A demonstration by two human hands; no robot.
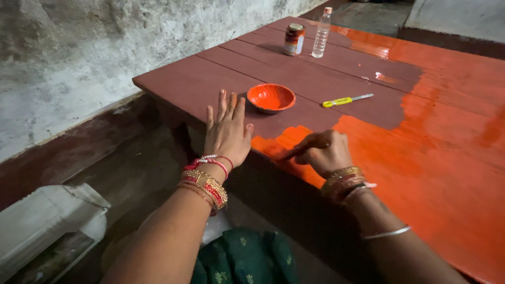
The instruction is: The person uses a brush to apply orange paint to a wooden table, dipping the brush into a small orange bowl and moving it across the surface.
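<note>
My left hand (227,131) lies flat with fingers spread on the unpainted brown part of a wooden table (210,73), near its front edge. My right hand (322,152) is closed around a thin paintbrush (288,155) whose tip touches the wet orange paint (431,152) at the table's edge. The brush is mostly hidden by my fingers. A small orange bowl of paint (271,98) sits just beyond my left hand. Both wrists carry red and gold bangles.
A yellow-handled tool (344,100) lies behind the bowl. A paint tin (294,39) and a clear plastic bottle (321,33) stand at the far end. A rough grey wall (105,47) runs along the left. A white container (47,226) sits low left.
</note>
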